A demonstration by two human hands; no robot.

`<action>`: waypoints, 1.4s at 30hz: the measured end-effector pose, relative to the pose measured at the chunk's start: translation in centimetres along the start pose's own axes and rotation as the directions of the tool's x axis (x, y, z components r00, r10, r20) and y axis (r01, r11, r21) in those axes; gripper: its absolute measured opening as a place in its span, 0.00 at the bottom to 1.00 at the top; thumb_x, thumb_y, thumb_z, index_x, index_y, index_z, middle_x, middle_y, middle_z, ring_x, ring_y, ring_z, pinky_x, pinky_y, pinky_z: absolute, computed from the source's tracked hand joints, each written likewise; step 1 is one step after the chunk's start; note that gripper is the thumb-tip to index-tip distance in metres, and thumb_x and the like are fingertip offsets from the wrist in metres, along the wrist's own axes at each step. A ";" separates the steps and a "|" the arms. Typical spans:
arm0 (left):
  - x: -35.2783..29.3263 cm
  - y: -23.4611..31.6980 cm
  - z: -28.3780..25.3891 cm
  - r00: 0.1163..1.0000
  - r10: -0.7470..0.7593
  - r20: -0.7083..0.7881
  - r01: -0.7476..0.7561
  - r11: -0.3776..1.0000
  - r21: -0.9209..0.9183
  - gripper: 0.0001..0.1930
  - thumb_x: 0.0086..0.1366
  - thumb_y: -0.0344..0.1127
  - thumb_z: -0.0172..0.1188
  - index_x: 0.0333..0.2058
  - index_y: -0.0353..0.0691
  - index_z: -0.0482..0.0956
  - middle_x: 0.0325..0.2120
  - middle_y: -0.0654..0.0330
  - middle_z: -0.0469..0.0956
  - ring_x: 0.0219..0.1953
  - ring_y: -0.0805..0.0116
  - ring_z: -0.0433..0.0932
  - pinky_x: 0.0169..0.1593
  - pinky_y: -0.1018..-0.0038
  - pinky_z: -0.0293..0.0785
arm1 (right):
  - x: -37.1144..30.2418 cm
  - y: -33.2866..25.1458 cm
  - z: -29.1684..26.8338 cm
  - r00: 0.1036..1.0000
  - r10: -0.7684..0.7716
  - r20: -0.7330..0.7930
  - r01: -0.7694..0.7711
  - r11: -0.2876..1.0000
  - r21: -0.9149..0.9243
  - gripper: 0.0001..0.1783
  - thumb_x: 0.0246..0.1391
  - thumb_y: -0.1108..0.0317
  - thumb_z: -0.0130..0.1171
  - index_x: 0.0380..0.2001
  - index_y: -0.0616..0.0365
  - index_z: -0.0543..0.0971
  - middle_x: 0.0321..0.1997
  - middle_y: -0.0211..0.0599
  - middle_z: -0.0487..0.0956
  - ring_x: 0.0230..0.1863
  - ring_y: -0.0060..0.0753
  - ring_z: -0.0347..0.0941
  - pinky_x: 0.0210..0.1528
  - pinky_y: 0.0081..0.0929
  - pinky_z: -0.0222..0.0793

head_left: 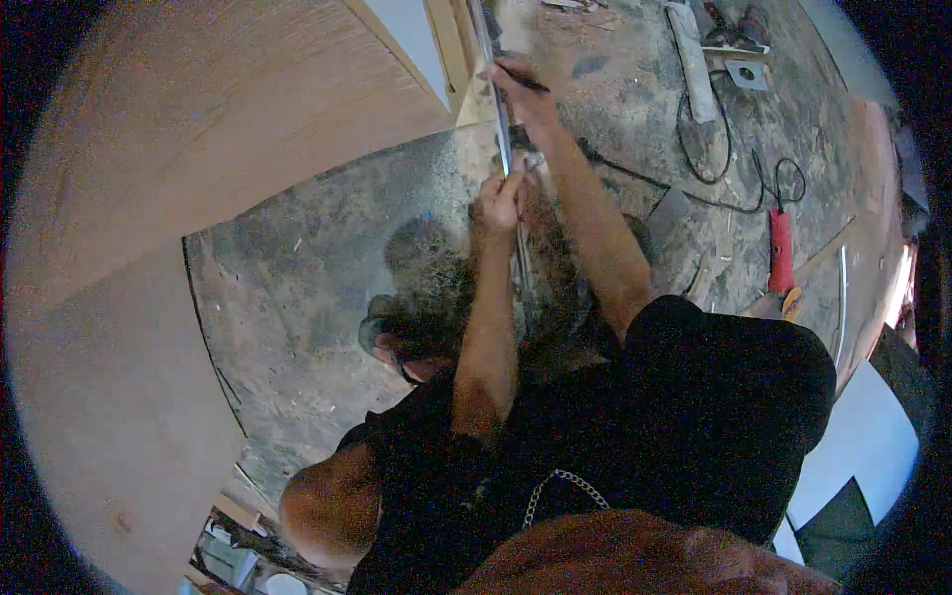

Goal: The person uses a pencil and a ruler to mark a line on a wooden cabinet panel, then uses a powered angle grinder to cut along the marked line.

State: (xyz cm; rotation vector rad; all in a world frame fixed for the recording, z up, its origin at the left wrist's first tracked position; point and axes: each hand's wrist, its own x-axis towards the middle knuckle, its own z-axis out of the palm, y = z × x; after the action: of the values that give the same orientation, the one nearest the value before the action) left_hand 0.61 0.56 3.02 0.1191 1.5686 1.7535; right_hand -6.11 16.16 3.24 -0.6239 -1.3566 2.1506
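Silvery strip (503,137) — long axis forward

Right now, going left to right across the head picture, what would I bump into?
Pale board at lower left, foot in dark footwear, left hand, long whitish piece, red object, thin pale strip.

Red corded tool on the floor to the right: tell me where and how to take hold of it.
The red corded tool is probably best gripped around mid-body, from above: its long, slim body lies exposed on the floor. A cord meets its far end and an orange-yellow piece sits at the near end, so both ends look poorer.
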 end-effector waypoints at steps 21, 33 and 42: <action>-0.9 -3.2 -2.3 0.956 0.008 -0.294 -0.035 0.996 -0.086 0.19 0.72 0.51 0.46 0.32 0.41 0.74 0.18 0.66 0.72 0.12 0.79 0.63 0.14 0.78 0.59 | -0.5 4.3 0.3 0.944 -0.322 0.073 0.283 0.677 -0.680 0.16 0.48 0.63 0.69 0.38 0.60 0.82 0.30 0.35 0.82 0.31 0.24 0.78 0.37 0.23 0.74; -1.0 -2.5 -3.2 0.947 -0.154 -0.284 0.107 0.979 -0.174 0.17 0.73 0.46 0.46 0.29 0.41 0.74 0.17 0.65 0.72 0.12 0.77 0.63 0.14 0.78 0.58 | -1.7 3.8 1.1 0.858 -0.452 0.243 0.457 0.458 -0.763 0.17 0.49 0.60 0.66 0.40 0.57 0.80 0.31 0.40 0.81 0.29 0.38 0.79 0.33 0.30 0.73; -0.4 -3.3 -3.1 0.855 0.329 -0.402 -0.180 0.914 0.364 0.17 0.69 0.47 0.52 0.36 0.35 0.74 0.24 0.60 0.75 0.20 0.70 0.68 0.27 0.72 0.66 | -2.1 4.2 1.8 0.885 -0.408 0.225 0.361 0.297 -0.884 0.18 0.50 0.55 0.64 0.42 0.50 0.80 0.27 0.38 0.80 0.27 0.42 0.77 0.30 0.35 0.72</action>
State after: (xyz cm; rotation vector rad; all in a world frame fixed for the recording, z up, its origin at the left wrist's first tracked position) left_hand 0.81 -2.40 -0.48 0.0784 2.2693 1.8045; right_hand -6.37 12.04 0.30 -0.5974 -2.3626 0.8034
